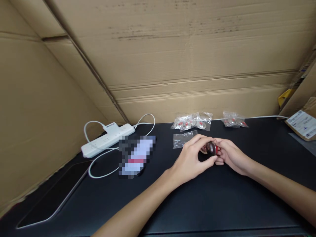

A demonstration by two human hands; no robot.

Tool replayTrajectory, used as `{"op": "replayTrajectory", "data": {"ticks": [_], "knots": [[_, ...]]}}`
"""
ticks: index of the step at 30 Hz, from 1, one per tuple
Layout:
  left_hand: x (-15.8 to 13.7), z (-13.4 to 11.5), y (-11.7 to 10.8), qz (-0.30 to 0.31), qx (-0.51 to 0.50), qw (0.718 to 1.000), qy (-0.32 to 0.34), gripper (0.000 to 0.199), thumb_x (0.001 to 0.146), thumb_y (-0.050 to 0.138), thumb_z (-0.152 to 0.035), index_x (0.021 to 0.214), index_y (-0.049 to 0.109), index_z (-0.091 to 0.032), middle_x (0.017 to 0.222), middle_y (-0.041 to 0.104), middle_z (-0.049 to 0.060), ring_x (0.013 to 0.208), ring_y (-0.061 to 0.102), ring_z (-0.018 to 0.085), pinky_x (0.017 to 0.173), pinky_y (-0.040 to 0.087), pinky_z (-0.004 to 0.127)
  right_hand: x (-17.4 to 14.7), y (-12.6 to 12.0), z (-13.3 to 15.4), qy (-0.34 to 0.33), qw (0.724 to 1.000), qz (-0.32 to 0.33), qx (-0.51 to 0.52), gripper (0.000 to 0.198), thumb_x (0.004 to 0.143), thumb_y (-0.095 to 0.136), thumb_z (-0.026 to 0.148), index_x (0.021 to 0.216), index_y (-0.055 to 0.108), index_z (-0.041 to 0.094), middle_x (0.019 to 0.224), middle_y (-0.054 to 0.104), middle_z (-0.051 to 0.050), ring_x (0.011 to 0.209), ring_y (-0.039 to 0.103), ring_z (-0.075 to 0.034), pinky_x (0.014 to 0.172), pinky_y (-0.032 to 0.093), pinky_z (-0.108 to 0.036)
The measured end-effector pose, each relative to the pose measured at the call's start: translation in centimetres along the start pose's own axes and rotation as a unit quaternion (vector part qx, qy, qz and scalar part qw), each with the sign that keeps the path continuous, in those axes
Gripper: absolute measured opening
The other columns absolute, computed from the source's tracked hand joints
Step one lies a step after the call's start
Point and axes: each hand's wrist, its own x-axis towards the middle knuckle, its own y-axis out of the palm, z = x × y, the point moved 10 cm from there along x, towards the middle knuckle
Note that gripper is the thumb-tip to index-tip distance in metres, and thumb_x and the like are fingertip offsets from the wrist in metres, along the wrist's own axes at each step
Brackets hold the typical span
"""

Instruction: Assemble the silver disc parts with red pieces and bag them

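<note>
A small round, dark shiny disc-like piece (211,149) with a red part on its right side is held between my two hands above the black table. My left hand (191,156) closes on its edge, thumb below and fingers above. Curled around its right side, my right hand (228,153) grips the red part, which its fingers mostly hide. I cannot make out what kind of thing it is. Just behind my left hand lies a clear plastic bag (181,141).
Several clear bags (190,123) with round silvery, red-marked pieces lie at the back; more bags (234,121) are farther right. A white power strip (98,144) with cables, a blurred-out phone-like device (138,158) and a dark tablet (55,194) occupy the left. Cardboard walls (197,65) enclose the table.
</note>
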Motion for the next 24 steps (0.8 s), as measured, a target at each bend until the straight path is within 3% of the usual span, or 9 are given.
{"op": "replayTrajectory", "data": {"ticks": [3, 5, 9, 13, 19, 24], "knots": [[-0.1, 0.8, -0.5, -0.021, -0.005, 1.000, -0.018, 0.039, 0.082, 0.068, -0.021, 0.120, 0.061, -0.020, 0.109, 0.065, 0.006, 0.089, 0.064, 0.016, 0.084, 0.055, 0.032, 0.3, -1.0, 0.1, -0.005, 0.999, -0.026, -0.019, 0.041, 0.088, 0.061, 0.044, 0.064, 0.039, 0.019, 0.054, 0.030, 0.009, 0.043, 0.027, -0.005, 0.044, 0.020, -0.021], [-0.1, 1.4, -0.8, -0.035, -0.021, 0.999, -0.034, 0.040, 0.083, 0.069, -0.024, 0.122, 0.060, -0.021, 0.109, 0.065, 0.006, 0.087, 0.065, 0.016, 0.084, 0.055, 0.033, 0.4, -1.6, 0.9, -0.030, 0.998, -0.038, -0.046, 0.045, 0.088, 0.061, 0.050, 0.062, 0.042, 0.018, 0.053, 0.035, 0.008, 0.043, 0.030, -0.005, 0.044, 0.023, -0.022], [0.0, 2.3, -1.3, -0.057, -0.030, 0.996, -0.054, 0.041, 0.083, 0.071, -0.028, 0.123, 0.061, -0.023, 0.109, 0.068, 0.005, 0.093, 0.067, 0.018, 0.088, 0.054, 0.037, 0.2, -1.9, 2.1, -0.067, 0.994, -0.034, -0.076, 0.035, 0.084, 0.068, 0.049, 0.075, 0.059, 0.016, 0.064, 0.054, 0.002, 0.048, 0.045, -0.007, 0.049, 0.037, -0.024], [0.0, 2.3, -1.2, -0.061, -0.007, 0.997, -0.045, 0.043, 0.083, 0.071, -0.024, 0.125, 0.061, -0.024, 0.113, 0.068, 0.005, 0.096, 0.066, 0.019, 0.090, 0.053, 0.038, 0.1, -1.7, 2.5, -0.088, 0.990, -0.031, -0.103, 0.028, 0.078, 0.076, 0.042, 0.086, 0.068, 0.017, 0.073, 0.063, -0.001, 0.058, 0.056, -0.012, 0.058, 0.046, -0.029], [-0.3, 1.2, -0.5, -0.048, 0.022, 0.999, 0.000, 0.045, 0.084, 0.071, -0.026, 0.127, 0.059, -0.024, 0.130, 0.062, 0.006, 0.120, 0.057, 0.021, 0.105, 0.046, 0.040, 0.0, -1.2, 2.1, -0.081, 0.993, -0.023, -0.081, 0.021, 0.074, 0.080, 0.033, 0.084, 0.072, 0.017, 0.074, 0.067, -0.002, 0.064, 0.059, -0.013, 0.066, 0.049, -0.030], [-0.3, 0.6, -0.3, -0.040, 0.024, 0.999, 0.017, 0.043, 0.087, 0.068, -0.025, 0.129, 0.057, -0.025, 0.133, 0.059, 0.007, 0.123, 0.055, 0.022, 0.107, 0.045, 0.042, 0.0, -1.1, 1.7, -0.055, 0.998, -0.011, -0.025, 0.017, 0.074, 0.080, 0.028, 0.086, 0.072, 0.018, 0.081, 0.067, -0.002, 0.069, 0.060, -0.012, 0.072, 0.050, -0.028]]}}
